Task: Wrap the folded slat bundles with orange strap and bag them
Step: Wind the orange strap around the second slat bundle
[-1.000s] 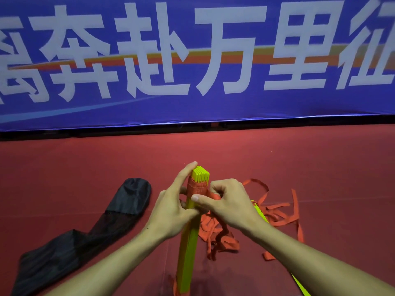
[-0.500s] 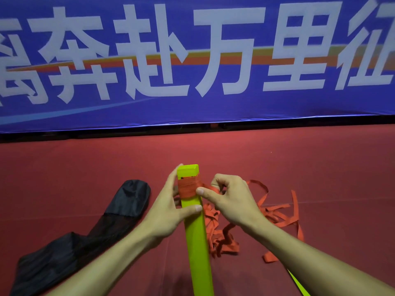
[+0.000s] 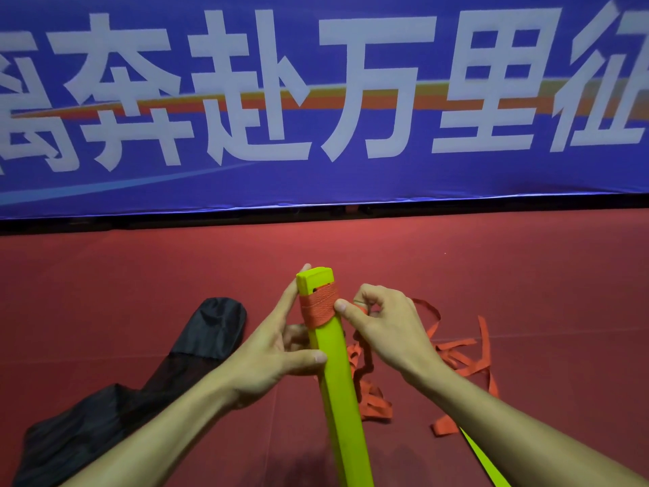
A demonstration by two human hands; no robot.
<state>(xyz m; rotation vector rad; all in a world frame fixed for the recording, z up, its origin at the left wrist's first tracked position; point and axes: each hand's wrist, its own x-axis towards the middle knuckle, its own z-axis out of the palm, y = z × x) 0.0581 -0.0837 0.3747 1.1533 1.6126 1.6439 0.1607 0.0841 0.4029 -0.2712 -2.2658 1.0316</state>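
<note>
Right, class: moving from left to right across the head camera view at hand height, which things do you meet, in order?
black bag → left hand → slat bundle → right hand → orange strap lying in loose coils

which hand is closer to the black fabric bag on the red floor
Left. The left hand holds the yellow-green slat bundle just beside the black fabric bag; the right hand is on the bundle's far side, pinching the orange strap.

Even overhead light, slight blur, edges curved.
</note>
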